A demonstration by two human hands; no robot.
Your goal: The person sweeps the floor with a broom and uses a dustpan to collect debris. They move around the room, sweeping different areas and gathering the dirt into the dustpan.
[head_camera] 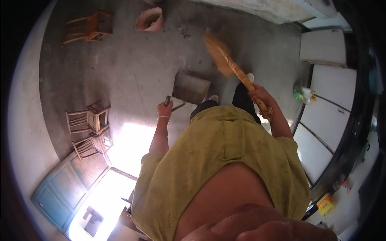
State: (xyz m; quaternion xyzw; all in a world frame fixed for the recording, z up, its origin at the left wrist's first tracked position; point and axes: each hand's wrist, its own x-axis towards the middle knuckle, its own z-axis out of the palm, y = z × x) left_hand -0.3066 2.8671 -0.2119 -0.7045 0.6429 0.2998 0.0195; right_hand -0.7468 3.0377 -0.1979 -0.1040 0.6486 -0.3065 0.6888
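Observation:
My left hand [165, 109], with a pale bracelet at its wrist, is closed around the dark handle of a dustpan. The dustpan's dark square pan [191, 88] is low, close to the floor in front of my shoes. A straw broom [235, 67] is in my right hand [260, 93], which grips its bound handle near the frayed end. The broom's head is blurred and points forward and to the left, beyond the dustpan. Its tips appear apart from the pan; whether they touch the floor I cannot tell.
Wooden chairs [98, 117] stand to the left, with another chair [101, 25] farther ahead. A pink bucket [158, 24] sits on the concrete floor [129, 60]. White cabinets [328, 87] line the right side, a plastic bottle [303, 94] beside them. Behind-left is a blue door [60, 192].

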